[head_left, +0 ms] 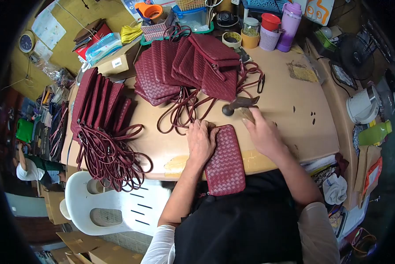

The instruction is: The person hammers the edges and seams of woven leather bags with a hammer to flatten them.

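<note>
A dark red woven pouch (226, 165) lies at the table's front edge, its near end reaching over my lap. My left hand (201, 143) is closed at its upper left edge, fingers curled and thumb against the pouch; the fingertips are partly hidden. Above and right of the pouch, my right hand (262, 132) grips a hammer (243, 103) close to its head. The rounded hammer face points left, held apart from the pouch. Beyond my hands, a pile of similar pouches (162, 70) with looped straps lies on the table.
More red pouches (102, 99) stand at the left, their straps (118, 154) hanging over the edge. A white plastic chair (131, 209) is below. Tape (231, 39), jars and a purple bottle (290, 27) line the back. Another person (28, 169) is at far left.
</note>
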The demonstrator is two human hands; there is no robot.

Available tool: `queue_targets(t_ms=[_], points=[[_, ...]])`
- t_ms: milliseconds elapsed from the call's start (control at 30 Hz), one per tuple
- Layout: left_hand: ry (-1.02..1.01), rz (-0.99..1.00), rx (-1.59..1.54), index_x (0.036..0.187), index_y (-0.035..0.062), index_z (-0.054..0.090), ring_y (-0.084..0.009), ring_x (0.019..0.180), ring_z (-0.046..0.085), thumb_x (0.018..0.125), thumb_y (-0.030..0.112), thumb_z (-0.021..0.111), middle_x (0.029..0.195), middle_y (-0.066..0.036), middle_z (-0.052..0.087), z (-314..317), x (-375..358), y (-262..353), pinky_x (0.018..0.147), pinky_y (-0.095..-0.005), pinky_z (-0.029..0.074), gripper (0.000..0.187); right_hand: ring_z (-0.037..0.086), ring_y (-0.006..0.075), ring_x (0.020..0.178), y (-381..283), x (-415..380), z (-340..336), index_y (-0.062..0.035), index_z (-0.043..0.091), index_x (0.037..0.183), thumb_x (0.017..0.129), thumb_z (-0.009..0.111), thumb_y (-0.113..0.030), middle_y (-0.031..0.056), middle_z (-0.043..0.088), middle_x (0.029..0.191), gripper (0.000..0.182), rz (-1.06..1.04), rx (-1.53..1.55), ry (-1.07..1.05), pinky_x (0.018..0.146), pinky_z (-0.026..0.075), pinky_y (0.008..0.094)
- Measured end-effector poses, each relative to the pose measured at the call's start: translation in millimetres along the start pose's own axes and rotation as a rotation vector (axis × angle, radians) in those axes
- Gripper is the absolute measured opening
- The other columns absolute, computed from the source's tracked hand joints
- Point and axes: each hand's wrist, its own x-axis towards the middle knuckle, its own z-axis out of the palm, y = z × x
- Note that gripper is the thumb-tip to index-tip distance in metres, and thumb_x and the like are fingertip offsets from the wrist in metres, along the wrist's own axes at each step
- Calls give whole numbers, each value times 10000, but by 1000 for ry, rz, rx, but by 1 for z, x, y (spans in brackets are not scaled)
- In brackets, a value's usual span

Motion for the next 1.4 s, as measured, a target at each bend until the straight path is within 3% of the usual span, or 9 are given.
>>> queue_targets(t_ms=[133,267,700,833,967,1067,1167,1267,1400], points=[[2,1,14,894,67,634,-325,887,530,832,237,696,911,-135,555,-2,0,1,754,-442,407,191,581,499,874,15,7,-8,-17,456,1223,964,514,-292,300,627,872,382,-62,-260,-203,751,449,554],[3,-9,11,894,66,634,-324,897,532,839,247,691,909,-134,555,-1,1,2,755,-437,406,197,590,495,844,-1,9,-30,-8,470,1113,964,509,-287,305,619,852,319,-68,-197,-35,740,454,556],[79,23,0,881,64,595,-343,866,515,813,181,687,897,-144,554,11,4,-3,743,-449,397,163,574,502,938,7,16,-16,7,482,1154,976,483,-310,320,617,955,364,0,-290,-227,808,446,548],[102,30,-13,863,53,582,-346,843,518,802,151,687,874,-152,554,12,7,-5,738,-456,399,157,575,495,946,12,12,1,9,492,1105,977,480,-298,313,613,960,333,102,-130,32,821,447,536],[180,67,-25,874,42,567,-371,881,510,799,114,674,907,-168,551,15,39,-12,729,-485,389,149,561,486,949,22,20,-27,23,502,1077,986,458,-293,309,596,958,331,-12,-260,-149,828,441,500],[425,148,-46,880,49,563,-371,841,510,791,100,684,859,-172,558,-4,79,-14,731,-461,385,158,569,458,893,27,12,-32,38,517,1102,967,506,-327,290,596,937,389,25,213,101,800,441,463],[501,167,113,1082,85,607,-355,1084,510,793,172,716,1143,-162,554,-29,86,-6,890,-481,391,320,570,461,884,24,-19,-41,35,508,1103,957,534,-323,278,599,914,388,-66,108,39,795,443,461],[101,336,30,1200,92,581,-362,1290,409,799,226,729,1335,-153,480,-46,49,6,1039,-525,319,448,561,472,877,25,-54,-48,28,501,1054,944,564,-303,277,592,891,355,-50,-145,-104,778,440,468],[-214,226,185,1416,148,446,-358,1434,231,918,369,570,1536,-141,300,-22,3,-2,1146,-582,98,558,551,492,887,-3,-55,-56,21,469,983,946,560,-297,297,575,868,333,59,92,-38,747,434,508]])
